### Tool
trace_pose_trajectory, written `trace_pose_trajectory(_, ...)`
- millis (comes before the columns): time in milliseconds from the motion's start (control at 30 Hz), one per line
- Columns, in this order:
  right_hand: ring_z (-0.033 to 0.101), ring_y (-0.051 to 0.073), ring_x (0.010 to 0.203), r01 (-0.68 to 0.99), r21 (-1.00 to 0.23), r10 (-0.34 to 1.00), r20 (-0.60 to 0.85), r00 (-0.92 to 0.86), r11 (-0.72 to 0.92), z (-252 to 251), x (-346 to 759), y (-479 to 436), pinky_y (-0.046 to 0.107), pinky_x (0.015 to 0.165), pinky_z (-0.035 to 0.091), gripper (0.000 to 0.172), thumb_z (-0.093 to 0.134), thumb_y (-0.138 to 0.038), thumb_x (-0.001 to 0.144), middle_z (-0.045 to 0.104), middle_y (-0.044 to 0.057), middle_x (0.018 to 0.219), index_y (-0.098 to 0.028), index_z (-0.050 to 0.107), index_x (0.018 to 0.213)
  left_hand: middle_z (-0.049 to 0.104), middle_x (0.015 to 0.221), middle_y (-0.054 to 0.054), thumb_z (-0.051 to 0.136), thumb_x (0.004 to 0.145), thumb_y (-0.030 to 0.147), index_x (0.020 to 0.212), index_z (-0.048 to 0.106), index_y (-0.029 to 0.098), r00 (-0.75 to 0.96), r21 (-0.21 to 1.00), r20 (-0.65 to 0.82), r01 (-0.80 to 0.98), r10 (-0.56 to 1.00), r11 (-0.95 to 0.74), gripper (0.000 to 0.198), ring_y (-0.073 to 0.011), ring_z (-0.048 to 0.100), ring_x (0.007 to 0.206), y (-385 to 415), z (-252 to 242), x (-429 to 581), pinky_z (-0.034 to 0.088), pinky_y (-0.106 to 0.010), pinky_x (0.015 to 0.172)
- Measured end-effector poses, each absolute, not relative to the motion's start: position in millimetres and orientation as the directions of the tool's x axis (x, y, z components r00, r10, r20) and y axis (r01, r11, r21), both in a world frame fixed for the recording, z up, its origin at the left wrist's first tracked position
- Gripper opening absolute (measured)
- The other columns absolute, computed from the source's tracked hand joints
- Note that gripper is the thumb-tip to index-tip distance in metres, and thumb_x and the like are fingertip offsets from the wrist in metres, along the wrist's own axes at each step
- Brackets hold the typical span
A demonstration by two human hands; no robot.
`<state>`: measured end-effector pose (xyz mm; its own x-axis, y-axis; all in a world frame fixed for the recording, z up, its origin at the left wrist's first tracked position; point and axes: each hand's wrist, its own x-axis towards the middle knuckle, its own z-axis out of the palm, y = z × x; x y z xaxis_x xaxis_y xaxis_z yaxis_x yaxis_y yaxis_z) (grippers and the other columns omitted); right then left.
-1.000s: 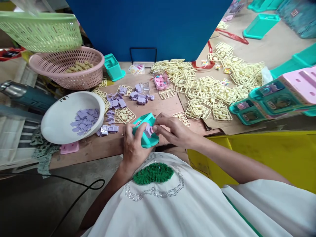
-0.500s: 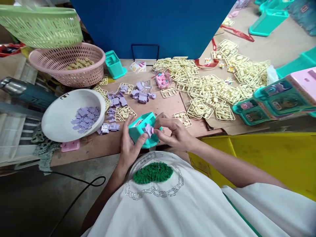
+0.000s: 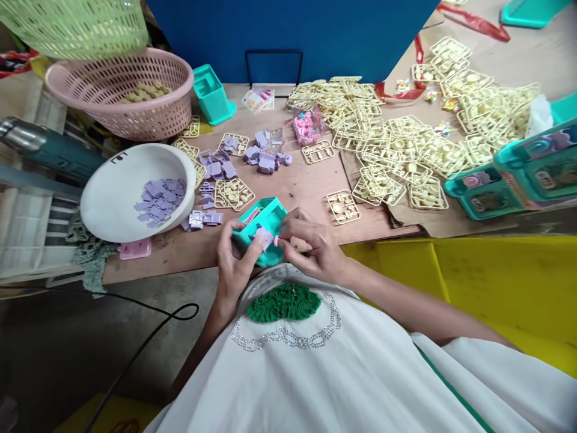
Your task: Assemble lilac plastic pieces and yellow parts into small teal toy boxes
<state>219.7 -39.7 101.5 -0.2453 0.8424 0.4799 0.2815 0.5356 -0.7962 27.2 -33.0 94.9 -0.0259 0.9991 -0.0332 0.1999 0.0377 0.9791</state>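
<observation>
My left hand (image 3: 234, 258) is wrapped round a teal plastic housing (image 3: 273, 211) just over the table's front edge. Its thumb presses a small light-purple plastic piece (image 3: 263, 236) against the housing's near face. Close to that piece, my right hand (image 3: 313, 245) pinches a small pink round part (image 3: 276, 240) between thumb and forefinger. Whether the pink part touches the purple piece, I cannot tell. The remaining fingers of my right hand are curled.
A white bowl (image 3: 97, 204) holds purple pieces, with a pink basket (image 3: 130, 123) behind it. Loose purple parts (image 3: 265, 161) and a bag of pink parts (image 3: 308, 125) lie ahead. Cream part frames (image 3: 392, 144) are heaped rightward. Teal-and-pink toys (image 3: 478, 192) lie at right; a blue panel (image 3: 293, 36) stands behind.
The view has shifted, so the table things sit differently in it. My left thumb now covers more of the purple piece. A teal tip that showed by my right fingers is hidden.
</observation>
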Motion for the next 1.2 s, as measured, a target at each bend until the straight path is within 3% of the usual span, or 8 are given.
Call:
trace_pose_trajectory(233,0.059,0.022,0.085,0.279,-0.82,0.865,0.461,-0.197,0.5,100.3,214.0,-47.1,0.041,0.08,0.05,0.017,0.058,-0.016,0.103,0.065,0.003,0.078,-0.023,0.059,0.088,0.058,0.088,0.0,0.077,0.087,0.048,0.08,0.051,0.023,-0.011,0.966,0.027,0.259,1.0,-0.023,0.036,-0.0173,0.059,0.085,-34.7,90.2,30.9,0.052,-0.029,0.078)
trace_pose_trajectory(400,0.057,0.021,0.082,0.326,-0.757,0.824,0.529,-0.205,0.567,101.9,212.5,-51.2,0.042,0.081,0.049,0.017,0.056,-0.012,0.102,0.062,0.002,0.077,-0.024,0.058,0.09,0.061,0.095,-0.002,0.077,0.087,0.039,0.073,0.052,0.023,0.007,0.956,0.105,0.275,0.994,-0.103,0.033,-0.0187,0.063,0.092,-34.0,95.0,33.7,0.054,-0.031,0.085)
trace_pose_trajectory(533,0.054,0.02,0.077,0.351,-0.714,0.794,0.568,-0.217,0.606,100.3,213.7,-52.5,0.041,0.08,0.048,0.017,0.055,-0.01,0.102,0.06,0.0,0.075,-0.024,0.058,0.093,0.062,0.096,-0.002,0.078,0.088,0.038,0.073,0.055,0.023,0.007,0.949,0.129,0.289,0.992,-0.125,0.032,-0.0184,0.063,0.089,-34.2,96.7,35.6,0.055,-0.031,0.083)
trace_pose_trajectory(967,0.058,0.022,0.086,0.269,-0.813,0.857,0.494,-0.148,0.516,92.5,219.5,-55.4,0.038,0.076,0.05,0.017,0.058,-0.011,0.101,0.064,0.003,0.079,-0.023,0.059,0.089,0.062,0.105,-0.004,0.079,0.088,0.039,0.073,0.053,0.022,0.011,0.903,0.168,0.4,0.986,-0.158,0.035,-0.0185,0.066,0.097,-35.0,100.5,40.8,0.056,-0.029,0.083)
trace_pose_trajectory(1200,0.053,0.02,0.078,0.32,-0.772,0.835,0.509,-0.208,0.55,101.9,222.6,-53.8,0.039,0.078,0.046,0.02,0.053,-0.009,0.101,0.059,0.001,0.077,-0.024,0.054,0.088,0.062,0.105,-0.004,0.079,0.089,0.039,0.073,0.054,0.021,0.026,0.886,0.192,0.425,0.981,-0.185,0.035,-0.0171,0.066,0.094,-35.2,102.2,43.1,0.054,-0.026,0.076)
